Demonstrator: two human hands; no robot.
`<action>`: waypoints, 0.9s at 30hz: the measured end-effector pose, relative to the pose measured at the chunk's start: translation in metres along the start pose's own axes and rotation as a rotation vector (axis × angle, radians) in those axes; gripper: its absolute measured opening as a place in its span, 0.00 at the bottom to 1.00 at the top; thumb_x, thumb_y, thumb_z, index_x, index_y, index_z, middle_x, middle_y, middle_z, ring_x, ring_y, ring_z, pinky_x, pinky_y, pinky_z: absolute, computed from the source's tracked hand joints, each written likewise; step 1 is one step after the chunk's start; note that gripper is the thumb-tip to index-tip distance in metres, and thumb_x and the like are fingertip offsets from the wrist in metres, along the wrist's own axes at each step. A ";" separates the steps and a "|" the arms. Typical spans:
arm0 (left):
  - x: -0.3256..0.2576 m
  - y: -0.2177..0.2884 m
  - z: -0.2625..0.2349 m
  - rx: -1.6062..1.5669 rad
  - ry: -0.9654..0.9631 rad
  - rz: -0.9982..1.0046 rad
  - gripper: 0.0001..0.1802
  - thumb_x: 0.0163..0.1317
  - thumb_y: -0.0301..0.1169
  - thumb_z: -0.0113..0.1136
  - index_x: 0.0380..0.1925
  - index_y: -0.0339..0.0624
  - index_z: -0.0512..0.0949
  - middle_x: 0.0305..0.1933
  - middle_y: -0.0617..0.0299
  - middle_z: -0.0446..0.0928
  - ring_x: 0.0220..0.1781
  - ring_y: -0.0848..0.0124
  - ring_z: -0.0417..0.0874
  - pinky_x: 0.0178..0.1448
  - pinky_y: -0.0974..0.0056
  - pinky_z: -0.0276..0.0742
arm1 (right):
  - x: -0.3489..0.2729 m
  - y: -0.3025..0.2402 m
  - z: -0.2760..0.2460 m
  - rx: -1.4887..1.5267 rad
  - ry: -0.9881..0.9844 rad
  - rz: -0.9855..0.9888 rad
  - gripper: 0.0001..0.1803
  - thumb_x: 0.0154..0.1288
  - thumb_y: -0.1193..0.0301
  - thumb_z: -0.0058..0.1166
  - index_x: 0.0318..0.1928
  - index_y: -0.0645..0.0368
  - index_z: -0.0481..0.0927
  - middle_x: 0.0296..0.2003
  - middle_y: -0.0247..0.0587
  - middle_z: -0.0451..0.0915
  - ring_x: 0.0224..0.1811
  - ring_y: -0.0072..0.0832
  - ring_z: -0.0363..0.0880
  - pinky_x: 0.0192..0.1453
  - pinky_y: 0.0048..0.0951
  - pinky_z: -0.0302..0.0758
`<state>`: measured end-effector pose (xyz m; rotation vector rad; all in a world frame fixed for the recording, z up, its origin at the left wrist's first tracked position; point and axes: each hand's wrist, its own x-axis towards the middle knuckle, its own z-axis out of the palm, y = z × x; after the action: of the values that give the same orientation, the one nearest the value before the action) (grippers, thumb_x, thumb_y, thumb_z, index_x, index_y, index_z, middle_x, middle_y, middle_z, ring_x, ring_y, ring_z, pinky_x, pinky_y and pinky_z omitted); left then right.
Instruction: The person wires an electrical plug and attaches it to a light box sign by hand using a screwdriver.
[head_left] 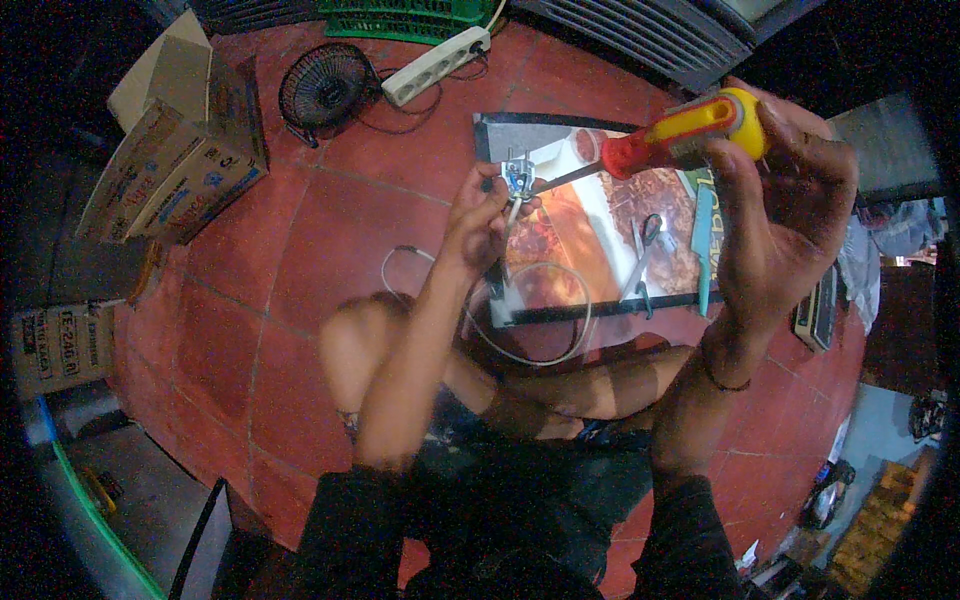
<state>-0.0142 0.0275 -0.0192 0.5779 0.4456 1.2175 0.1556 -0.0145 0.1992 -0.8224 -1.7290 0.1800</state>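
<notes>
My left hand [478, 215] is closed around a small opened power plug [517, 178], its inner parts and metal pins showing. A white cable [553, 362] runs down from the plug and loops over the floor and the board's edge. In my right hand [785, 190] is a screwdriver [690, 128] with a yellow and red handle. Its shaft points left, and the tip reaches the plug; whether it sits in a screw is too small to tell. Below lies a picture-covered board [560, 225] with scissors [645, 250] and a teal knife [703, 240] on it.
Beyond my left hand, a black fan [325, 90] and a white power strip [435, 66] rest on the red tiled floor [330, 220]. Cardboard boxes [180, 160] stand at the left. A green crate [400, 20] is at the far edge. My bent legs [600, 385] are under my arms.
</notes>
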 end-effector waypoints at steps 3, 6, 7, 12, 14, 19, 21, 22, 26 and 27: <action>-0.002 0.000 0.005 0.000 0.044 0.027 0.19 0.62 0.36 0.56 0.47 0.41 0.62 0.45 0.43 0.76 0.36 0.66 0.83 0.33 0.74 0.77 | -0.004 0.002 -0.001 -0.087 0.064 0.025 0.16 0.58 0.83 0.54 0.45 0.62 0.67 0.53 0.60 0.69 0.52 0.37 0.75 0.56 0.31 0.72; -0.004 0.003 0.002 0.048 0.044 -0.014 0.20 0.62 0.36 0.57 0.48 0.41 0.62 0.44 0.46 0.77 0.38 0.66 0.82 0.36 0.73 0.77 | 0.001 0.002 0.006 -0.094 0.072 -0.046 0.16 0.57 0.83 0.55 0.45 0.62 0.66 0.53 0.59 0.70 0.51 0.36 0.75 0.56 0.32 0.71; -0.003 0.001 -0.001 0.059 0.026 -0.019 0.21 0.62 0.36 0.57 0.48 0.40 0.62 0.44 0.46 0.77 0.38 0.66 0.82 0.38 0.71 0.78 | 0.005 0.000 0.012 0.060 0.084 -0.062 0.16 0.57 0.82 0.56 0.45 0.63 0.67 0.51 0.57 0.70 0.50 0.36 0.75 0.56 0.32 0.71; -0.002 0.001 -0.005 0.032 0.006 -0.022 0.21 0.61 0.36 0.58 0.48 0.40 0.62 0.43 0.46 0.77 0.39 0.65 0.82 0.39 0.69 0.78 | -0.006 0.001 0.017 0.308 0.076 0.055 0.15 0.60 0.82 0.54 0.46 0.64 0.67 0.51 0.56 0.70 0.52 0.36 0.73 0.58 0.33 0.70; -0.002 0.001 0.002 0.028 -0.021 0.026 0.20 0.61 0.35 0.58 0.47 0.40 0.62 0.42 0.47 0.77 0.38 0.65 0.82 0.35 0.70 0.78 | -0.009 -0.001 0.014 0.004 0.122 0.122 0.14 0.62 0.82 0.50 0.47 0.65 0.67 0.54 0.60 0.69 0.56 0.38 0.72 0.60 0.34 0.69; 0.000 0.001 0.001 0.031 -0.008 -0.023 0.20 0.61 0.34 0.58 0.46 0.40 0.62 0.43 0.45 0.77 0.38 0.64 0.82 0.39 0.67 0.78 | 0.002 0.008 0.020 0.026 0.134 -0.039 0.13 0.63 0.82 0.49 0.48 0.66 0.67 0.52 0.57 0.71 0.55 0.36 0.72 0.59 0.32 0.70; -0.002 0.001 0.000 0.048 0.015 -0.027 0.20 0.61 0.34 0.58 0.46 0.41 0.62 0.44 0.45 0.77 0.38 0.64 0.82 0.41 0.65 0.79 | 0.002 0.009 0.026 0.084 0.128 -0.106 0.13 0.63 0.81 0.50 0.48 0.66 0.68 0.50 0.54 0.72 0.54 0.34 0.73 0.58 0.31 0.70; -0.002 -0.001 -0.003 0.026 0.005 -0.004 0.19 0.61 0.34 0.58 0.46 0.41 0.62 0.44 0.44 0.77 0.39 0.64 0.82 0.42 0.65 0.78 | -0.002 0.009 0.029 0.114 0.132 -0.075 0.14 0.62 0.81 0.51 0.48 0.66 0.68 0.50 0.53 0.72 0.53 0.33 0.73 0.58 0.31 0.70; -0.003 0.002 0.004 -0.036 -0.001 0.017 0.19 0.61 0.33 0.58 0.47 0.42 0.62 0.45 0.44 0.76 0.41 0.64 0.81 0.45 0.63 0.77 | -0.005 0.004 0.018 -0.128 0.086 -0.018 0.14 0.62 0.83 0.50 0.48 0.67 0.67 0.52 0.55 0.71 0.54 0.34 0.72 0.58 0.33 0.70; -0.003 0.003 0.005 -0.037 -0.002 0.016 0.19 0.61 0.33 0.58 0.47 0.42 0.62 0.45 0.44 0.76 0.41 0.64 0.81 0.45 0.63 0.77 | -0.005 0.005 0.016 -0.129 0.086 -0.018 0.14 0.62 0.83 0.50 0.48 0.67 0.67 0.52 0.55 0.71 0.54 0.34 0.72 0.58 0.33 0.70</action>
<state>-0.0140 0.0241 -0.0132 0.5519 0.4164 1.2380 0.1434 -0.0093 0.1874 -0.8958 -1.6794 0.0207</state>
